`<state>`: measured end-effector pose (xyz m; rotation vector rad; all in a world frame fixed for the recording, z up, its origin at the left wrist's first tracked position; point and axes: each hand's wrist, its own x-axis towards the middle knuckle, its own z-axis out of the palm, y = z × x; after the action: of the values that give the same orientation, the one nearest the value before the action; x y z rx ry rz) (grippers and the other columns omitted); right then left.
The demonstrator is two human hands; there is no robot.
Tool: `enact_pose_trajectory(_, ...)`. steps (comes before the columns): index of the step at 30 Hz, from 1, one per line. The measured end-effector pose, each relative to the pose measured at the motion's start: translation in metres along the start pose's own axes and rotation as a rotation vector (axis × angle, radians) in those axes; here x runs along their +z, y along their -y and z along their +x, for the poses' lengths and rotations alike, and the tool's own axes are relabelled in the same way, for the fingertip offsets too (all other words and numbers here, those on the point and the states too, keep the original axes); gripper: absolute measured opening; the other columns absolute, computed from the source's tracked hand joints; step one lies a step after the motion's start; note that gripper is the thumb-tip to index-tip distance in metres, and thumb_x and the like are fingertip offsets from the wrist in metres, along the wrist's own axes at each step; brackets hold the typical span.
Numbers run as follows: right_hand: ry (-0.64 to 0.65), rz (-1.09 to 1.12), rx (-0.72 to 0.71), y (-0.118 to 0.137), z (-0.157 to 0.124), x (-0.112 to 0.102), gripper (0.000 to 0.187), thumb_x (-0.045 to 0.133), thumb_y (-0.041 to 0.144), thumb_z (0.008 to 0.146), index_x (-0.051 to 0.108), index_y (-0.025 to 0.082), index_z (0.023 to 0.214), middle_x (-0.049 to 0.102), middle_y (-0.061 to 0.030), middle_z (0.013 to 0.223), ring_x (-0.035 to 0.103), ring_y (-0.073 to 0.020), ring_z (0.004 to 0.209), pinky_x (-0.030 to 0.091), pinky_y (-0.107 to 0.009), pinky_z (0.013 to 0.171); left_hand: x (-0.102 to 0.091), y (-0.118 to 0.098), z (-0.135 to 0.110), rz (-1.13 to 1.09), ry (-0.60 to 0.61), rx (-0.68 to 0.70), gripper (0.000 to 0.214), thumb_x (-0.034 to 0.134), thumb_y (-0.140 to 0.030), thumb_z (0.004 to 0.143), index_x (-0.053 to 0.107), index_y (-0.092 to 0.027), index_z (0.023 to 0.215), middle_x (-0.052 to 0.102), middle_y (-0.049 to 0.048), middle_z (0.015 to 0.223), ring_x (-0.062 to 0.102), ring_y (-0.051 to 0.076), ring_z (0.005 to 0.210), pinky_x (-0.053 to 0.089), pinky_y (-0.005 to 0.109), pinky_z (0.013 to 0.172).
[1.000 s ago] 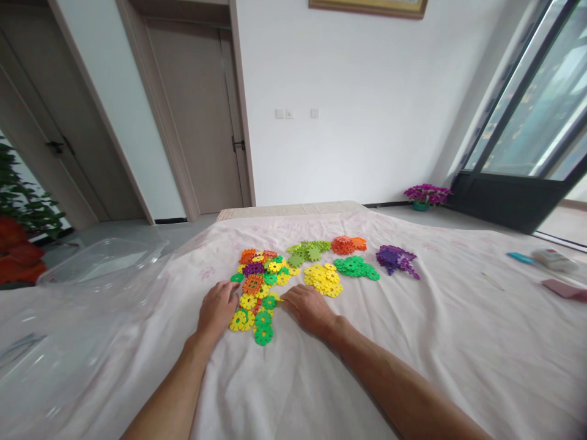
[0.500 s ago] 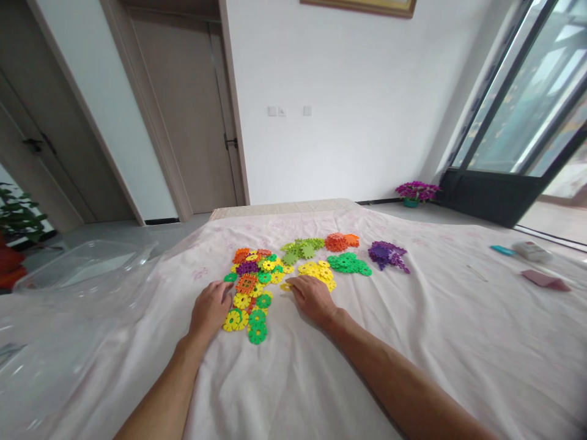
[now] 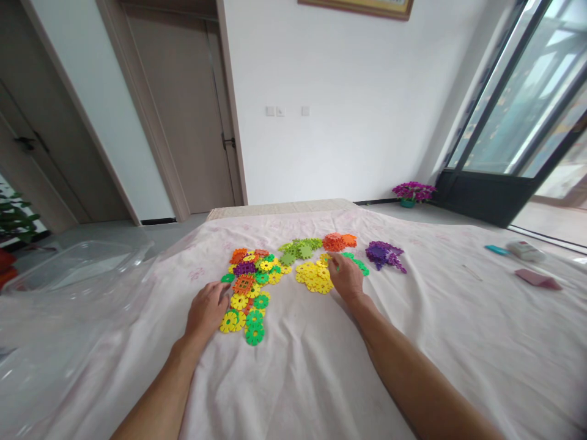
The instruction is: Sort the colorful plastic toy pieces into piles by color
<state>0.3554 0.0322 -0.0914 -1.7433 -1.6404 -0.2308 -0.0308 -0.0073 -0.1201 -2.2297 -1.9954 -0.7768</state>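
A mixed heap of flat plastic snowflake pieces (image 3: 247, 287) lies on the pale sheet (image 3: 293, 366). Beyond it are sorted piles: yellow (image 3: 312, 275), light green (image 3: 298, 247), orange (image 3: 337, 241), green (image 3: 360, 266) and purple (image 3: 383, 253). My left hand (image 3: 206, 308) rests palm down at the heap's left edge, fingers loosely bent, touching the nearest pieces and holding nothing. My right hand (image 3: 346, 278) is between the yellow and green piles, its fingertips pinched on a small yellow piece at the yellow pile's far edge.
A clear plastic box (image 3: 77, 266) stands at the left on the sheet. At the far right lie a teal item (image 3: 495, 249), a white item (image 3: 523, 249) and a dark red card (image 3: 536, 279). Doors, a wall and a flower pot (image 3: 413, 192) are beyond.
My right hand has moved right and away from the mixed heap to the yellow pile, taking a yellow piece with it. The left hand stays put.
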Motion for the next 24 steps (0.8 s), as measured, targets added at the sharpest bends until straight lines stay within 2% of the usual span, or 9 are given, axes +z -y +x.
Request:
enact_pose_trajectory(3,-0.031,-0.065,0.153,-0.018,0.007,-0.003,0.032,0.047,0.029,0.091,0.066,0.027,0.117,0.072,-0.0035,0.096,0.063,-0.0215,0.09,0.041,-0.031,0.076,0.0,0.0,0.0,0.007,-0.002,0.006,0.031,0.045,-0.022,0.087,0.063,-0.021,0.113,0.064,0.0062,0.118,0.058,0.02,0.112,0.043,0.031,0.098)
enact_pose_trajectory(6,-0.04,-0.127,0.209,-0.033,0.01,-0.005,0.035,0.046,0.029,0.092,0.063,0.025,0.122,0.071,-0.0055,0.103,0.061,-0.0226,0.094,0.041,-0.032,0.08,0.0,-0.001,0.0,0.017,-0.001,0.007,0.031,0.046,-0.022,0.087,0.063,-0.02,0.113,0.064,0.0068,0.118,0.058,0.02,0.112,0.043,0.032,0.098)
enact_pose_trajectory(11,-0.008,-0.2,0.125,-0.041,0.008,-0.003,0.037,0.048,0.029,0.091,0.061,0.026,0.125,0.063,-0.0057,0.123,0.052,-0.0252,0.111,0.037,-0.036,0.094,-0.002,-0.002,0.0,0.013,0.008,-0.01,0.031,0.045,-0.024,0.088,0.063,-0.021,0.114,0.064,0.0065,0.119,0.057,0.02,0.112,0.043,0.031,0.098)
enact_pose_trajectory(14,0.088,-0.231,-0.002,-0.036,0.006,-0.001,0.041,0.048,0.027,0.091,0.058,0.032,0.13,0.054,-0.0019,0.138,0.044,-0.0257,0.124,0.034,-0.039,0.1,-0.002,-0.003,0.0,0.004,0.017,-0.007,0.032,0.044,-0.023,0.088,0.063,-0.021,0.114,0.063,0.0066,0.119,0.057,0.02,0.113,0.042,0.032,0.099)
enact_pose_trajectory(18,0.233,-0.299,-0.158,-0.032,0.007,0.005,0.041,0.048,0.033,0.093,0.056,0.037,0.133,0.04,0.0009,0.151,0.027,-0.0284,0.138,0.02,-0.048,0.111,-0.002,-0.002,0.0,-0.003,0.024,-0.017,0.031,0.044,-0.022,0.088,0.062,-0.021,0.114,0.063,0.0065,0.121,0.056,0.02,0.113,0.042,0.032,0.099)
enact_pose_trajectory(20,0.298,-0.304,-0.178,-0.034,0.008,0.008,0.039,0.044,0.036,0.095,0.057,0.037,0.132,0.042,0.0004,0.15,0.026,-0.0291,0.139,0.017,-0.052,0.112,-0.001,-0.002,0.0,-0.007,0.025,-0.022,0.031,0.045,-0.023,0.088,0.062,-0.022,0.114,0.062,0.0065,0.122,0.056,0.02,0.113,0.042,0.033,0.099)
enact_pose_trajectory(24,0.336,-0.261,-0.162,-0.04,0.009,0.012,0.04,0.039,0.033,0.097,0.056,0.036,0.133,0.05,-0.0012,0.144,0.033,-0.0285,0.135,0.022,-0.052,0.11,0.0,-0.002,0.001,-0.019,0.028,-0.024,0.031,0.045,-0.022,0.088,0.062,-0.022,0.114,0.063,0.0063,0.121,0.056,0.02,0.112,0.041,0.033,0.099)
